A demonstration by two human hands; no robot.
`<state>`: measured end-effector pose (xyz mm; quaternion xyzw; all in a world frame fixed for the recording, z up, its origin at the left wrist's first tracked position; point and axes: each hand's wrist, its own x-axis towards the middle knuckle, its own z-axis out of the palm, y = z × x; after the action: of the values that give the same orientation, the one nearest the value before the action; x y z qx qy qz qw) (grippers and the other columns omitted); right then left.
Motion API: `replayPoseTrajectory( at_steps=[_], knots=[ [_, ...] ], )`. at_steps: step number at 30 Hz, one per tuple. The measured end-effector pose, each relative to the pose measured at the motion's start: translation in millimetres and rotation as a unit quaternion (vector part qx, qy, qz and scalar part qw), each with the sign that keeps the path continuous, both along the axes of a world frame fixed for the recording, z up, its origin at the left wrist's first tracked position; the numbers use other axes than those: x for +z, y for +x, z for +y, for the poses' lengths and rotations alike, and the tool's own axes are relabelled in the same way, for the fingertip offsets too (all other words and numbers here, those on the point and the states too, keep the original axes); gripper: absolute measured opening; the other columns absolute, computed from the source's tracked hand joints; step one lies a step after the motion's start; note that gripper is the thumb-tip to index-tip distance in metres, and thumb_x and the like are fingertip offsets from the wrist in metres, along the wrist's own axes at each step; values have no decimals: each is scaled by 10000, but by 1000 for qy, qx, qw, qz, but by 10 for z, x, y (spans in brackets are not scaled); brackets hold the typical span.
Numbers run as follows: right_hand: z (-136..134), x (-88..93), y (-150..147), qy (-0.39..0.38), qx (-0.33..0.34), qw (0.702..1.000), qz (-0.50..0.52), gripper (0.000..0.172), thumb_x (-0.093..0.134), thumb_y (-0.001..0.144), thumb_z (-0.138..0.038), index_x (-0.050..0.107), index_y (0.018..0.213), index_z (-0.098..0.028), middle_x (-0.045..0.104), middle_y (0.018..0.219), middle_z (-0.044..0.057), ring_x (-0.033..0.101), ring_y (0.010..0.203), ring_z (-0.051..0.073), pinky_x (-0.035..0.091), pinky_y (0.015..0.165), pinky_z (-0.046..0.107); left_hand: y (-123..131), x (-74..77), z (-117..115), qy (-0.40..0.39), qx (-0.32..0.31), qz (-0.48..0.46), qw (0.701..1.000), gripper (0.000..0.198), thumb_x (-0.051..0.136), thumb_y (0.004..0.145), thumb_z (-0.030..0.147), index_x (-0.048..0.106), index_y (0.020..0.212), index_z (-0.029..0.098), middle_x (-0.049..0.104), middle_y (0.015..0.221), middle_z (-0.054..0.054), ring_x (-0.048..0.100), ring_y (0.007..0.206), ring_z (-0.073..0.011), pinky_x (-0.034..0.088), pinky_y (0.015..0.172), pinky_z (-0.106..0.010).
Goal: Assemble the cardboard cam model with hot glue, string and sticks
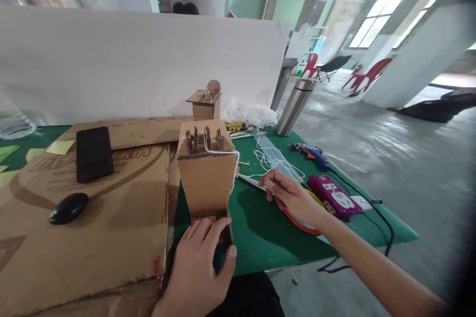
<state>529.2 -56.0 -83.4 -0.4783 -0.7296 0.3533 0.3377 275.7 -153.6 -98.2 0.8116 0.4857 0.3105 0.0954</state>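
A cardboard box model [208,176] stands upright on the green table, with several ridged cardboard pieces sticking up from its top. My left hand [203,262] grips its low front part, fingers over the edge and thumb at the right side. White string [226,152] runs from the top pieces over the right edge and down the side, then across to my right hand [284,190]. That hand's curled fingertips close on the string. Under it lie scissors [301,225] with red and yellow handles, partly covered by the hand and wrist; their dark blade points at the box.
Flat cardboard [122,218] on the left bears a black phone [94,153] and a mouse [69,208]. On the right are a blue glue gun [314,156], a purple power strip [330,195] and a steel flask [295,106]. A second cardboard piece [204,109] stands behind.
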Motion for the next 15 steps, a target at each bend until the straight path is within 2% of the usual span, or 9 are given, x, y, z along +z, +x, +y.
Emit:
replayPoseTrajectory(
  at_steps=[3, 5, 7, 9, 12, 14, 15],
  knots=[
    [-117, 54, 8, -55, 37, 994, 89, 351, 396, 978, -561, 452, 895, -224, 628, 977, 77, 622, 621, 135, 470, 406, 223, -1, -5, 6, 2, 3, 2, 1000, 325, 517, 904, 228, 517, 1228, 254, 642, 926, -40, 639, 820, -242, 531, 718, -418],
    [-234, 78, 36, -116, 73, 975, 177, 382, 479, 937, -597, 413, 843, -233, 647, 1034, 84, 647, 585, 134, 450, 355, 210, 0, -6, 10, 5, 3, 4, 1000, 323, 518, 906, 232, 518, 1228, 254, 640, 916, -39, 639, 813, -243, 532, 712, -421],
    [-392, 91, 87, -203, 131, 932, 270, 390, 576, 908, -566, 406, 808, -230, 677, 831, 30, 605, 465, 106, 412, 347, 180, 1, -6, 11, 9, 4, 6, 1000, 320, 518, 907, 234, 517, 1226, 254, 638, 906, -38, 640, 809, -244, 532, 708, -420],
    [-587, 93, 145, -284, 192, 892, 294, 381, 649, 881, -522, 448, 790, -211, 611, 588, -29, 545, 401, 77, 400, 396, 160, 2, -5, 9, 12, 7, 6, 1000, 314, 516, 907, 232, 519, 1220, 254, 638, 909, -38, 641, 814, -243, 530, 713, -415],
    [-908, 38, 208, -364, 231, 889, 153, 362, 703, 811, -492, 543, 748, -173, 560, 550, -29, 523, 456, 73, 420, 468, 174, 1, -7, 5, 7, 8, 6, 1000, 308, 516, 910, 235, 521, 1217, 255, 633, 905, -36, 635, 808, -233, 525, 709, -398],
    [-1110, -84, 252, -357, 209, 910, -15, 211, 695, 774, -359, 623, 744, -164, 617, 641, 3, 570, 552, 99, 436, 522, 192, 0, -12, 5, 2, 4, 6, 1000, 311, 517, 913, 239, 518, 1223, 258, 628, 899, -32, 629, 800, -227, 520, 701, -389],
    [-1202, -182, 288, -329, 177, 922, -103, 106, 670, 755, -277, 662, 749, -171, 659, 694, 18, 604, 605, 121, 447, 553, 205, -1, -16, 6, 2, 2, 4, 1000, 311, 517, 914, 239, 516, 1225, 259, 626, 899, -32, 627, 799, -226, 519, 701, -388]
  ],
)
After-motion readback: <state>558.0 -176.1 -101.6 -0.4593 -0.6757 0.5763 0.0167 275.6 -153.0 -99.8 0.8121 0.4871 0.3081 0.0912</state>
